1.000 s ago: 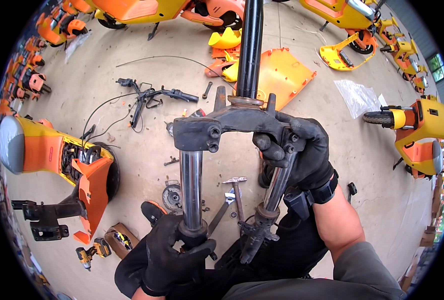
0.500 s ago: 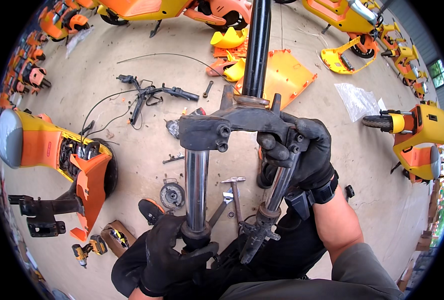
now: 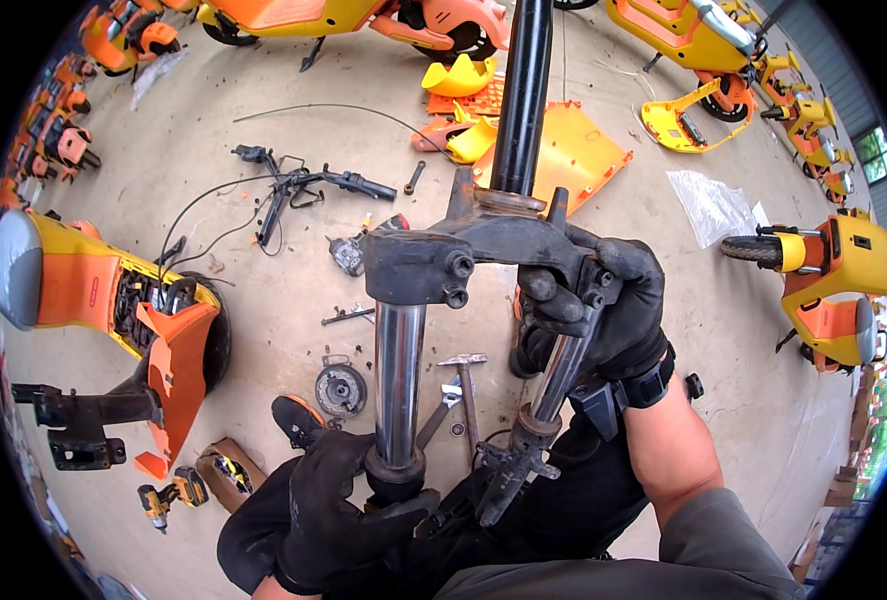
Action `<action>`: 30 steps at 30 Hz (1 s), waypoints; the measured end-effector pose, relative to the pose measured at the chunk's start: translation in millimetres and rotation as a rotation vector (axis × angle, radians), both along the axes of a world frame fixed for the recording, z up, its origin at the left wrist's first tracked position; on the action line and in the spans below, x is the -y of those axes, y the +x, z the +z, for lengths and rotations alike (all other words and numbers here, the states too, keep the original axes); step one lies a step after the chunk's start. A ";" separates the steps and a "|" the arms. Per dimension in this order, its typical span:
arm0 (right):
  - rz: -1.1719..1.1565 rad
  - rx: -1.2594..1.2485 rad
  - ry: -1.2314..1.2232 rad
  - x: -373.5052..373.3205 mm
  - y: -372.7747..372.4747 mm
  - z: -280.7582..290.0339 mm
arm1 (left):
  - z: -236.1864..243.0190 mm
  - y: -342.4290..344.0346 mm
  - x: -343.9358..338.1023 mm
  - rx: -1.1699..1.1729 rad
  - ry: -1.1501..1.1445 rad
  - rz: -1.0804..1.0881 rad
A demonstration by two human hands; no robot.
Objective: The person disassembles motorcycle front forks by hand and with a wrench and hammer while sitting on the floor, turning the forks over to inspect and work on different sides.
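Before me stands a scooter's front fork (image 3: 509,243), its black steering tube (image 3: 524,100) pointing away and its two chrome legs toward me. My left hand (image 3: 339,515), in a black glove, is wrapped round the lower end of the left leg (image 3: 398,385), below its collar. On the other side my gloved right hand (image 3: 624,300) grips the fork crown at the top of the right leg (image 3: 564,370), fingers curled through from the inside. Its palm is hidden. The lower right leg, with a cast bracket (image 3: 514,465), lies over my dark trousers.
On the floor beyond lie a hammer (image 3: 467,400), an adjustable wrench (image 3: 448,398), a round hub plate (image 3: 342,390), a handlebar (image 3: 299,183) with cables and orange panels (image 3: 574,150). A yellow drill (image 3: 174,494) and cardboard box (image 3: 226,485) are at left. Yellow-orange scooters (image 3: 839,270) stand around.
The fork's crown and left leg have shifted slightly to the right in the picture. Both hands keep their hold on it.
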State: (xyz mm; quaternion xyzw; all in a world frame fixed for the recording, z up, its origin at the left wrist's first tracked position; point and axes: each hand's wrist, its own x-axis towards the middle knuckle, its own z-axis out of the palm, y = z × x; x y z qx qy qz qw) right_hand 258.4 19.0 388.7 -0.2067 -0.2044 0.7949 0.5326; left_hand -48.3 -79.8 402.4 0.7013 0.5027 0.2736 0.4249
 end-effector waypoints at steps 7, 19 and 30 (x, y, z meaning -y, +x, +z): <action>0.032 -0.047 0.031 0.1 3.4 -1.7 | 2.8 -0.3 -1.8 -0.045 0.009 -0.033; 0.001 0.058 0.009 -0.5 0.2 -0.1 | 0.0 -1.9 -0.9 -0.068 0.033 -0.046; -0.007 0.070 0.012 -0.3 -1.8 2.1 | -5.1 -2.5 -3.8 -0.058 0.046 -0.051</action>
